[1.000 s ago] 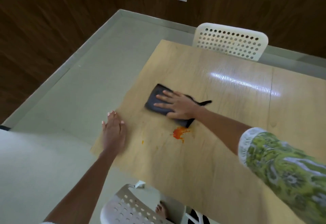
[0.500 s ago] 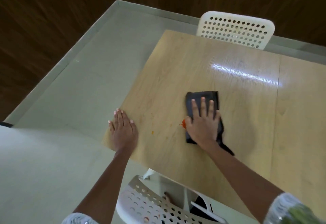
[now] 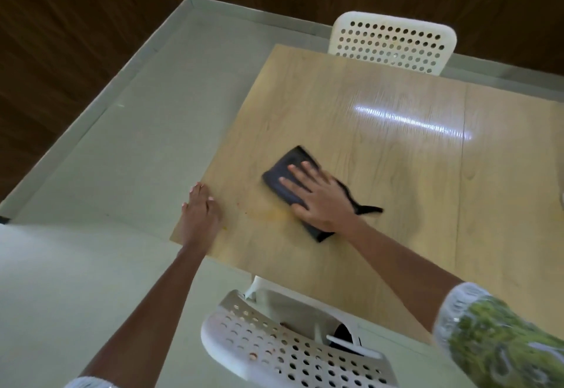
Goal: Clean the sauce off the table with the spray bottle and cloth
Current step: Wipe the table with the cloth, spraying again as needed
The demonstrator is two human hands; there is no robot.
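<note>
A dark folded cloth [image 3: 282, 175] lies on the light wooden table [image 3: 381, 149]. My right hand [image 3: 317, 198] presses flat on the cloth with straight, spread fingers. Just left of the cloth a faint orange-yellow sauce smear [image 3: 268, 213] shows on the wood, with tiny orange specks nearer the table's left edge. My left hand [image 3: 200, 216] rests flat on the near left corner of the table. No spray bottle can be made out in this view.
A white perforated chair [image 3: 393, 42] stands at the far side of the table. Another white perforated chair [image 3: 287, 348] is tucked in at the near edge, below my arms. Pale floor [image 3: 122, 149] lies to the left, dark wood walls beyond.
My right hand has slid the cloth leftward over the red-orange sauce blob, which is now only a faint smear. The left hand stays on the table corner.
</note>
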